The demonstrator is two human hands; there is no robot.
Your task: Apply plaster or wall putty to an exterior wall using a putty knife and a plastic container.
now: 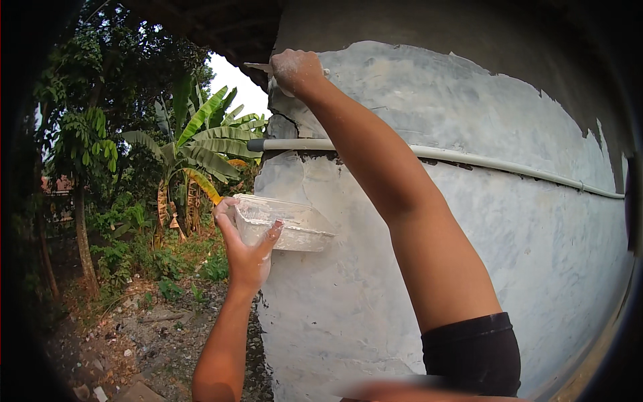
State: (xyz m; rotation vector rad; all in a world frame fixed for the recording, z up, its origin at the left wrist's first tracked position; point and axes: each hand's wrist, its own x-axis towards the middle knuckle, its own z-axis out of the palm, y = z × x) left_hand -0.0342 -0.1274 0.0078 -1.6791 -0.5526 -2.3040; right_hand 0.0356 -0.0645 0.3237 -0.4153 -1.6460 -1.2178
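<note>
So this is outdoors, up against a wall [348,308] with a white pipe [495,162] running across it. Below the pipe the wall is pale and patchy, kind of smeary. The pale coat carries on above the pipe too, then quits at a ragged line with darker grey over it. There's a crack [287,122] just above the pipe's dark left end. Left of the pipe you've got a banana plant [214,137] and shady trees [87,134], and lower down on that side, rubbly ground [154,342]. Dark roof [221,23] up above the pipe's left end.

The left hand [246,251] is gripping a smeared clear tub [301,238], below the pipe near that same end. The right hand [297,70] is above the pipe, clenched on something mostly hidden by the fist; only a thin flat edge [258,67] pokes out, so I can't tell exactly what it is.

The right arm blocks a stretch of pipe, and the pipe's far right end fades into the black rim. Well below the pipe there's a blurry shape [402,392], cut off, no clue what.
</note>
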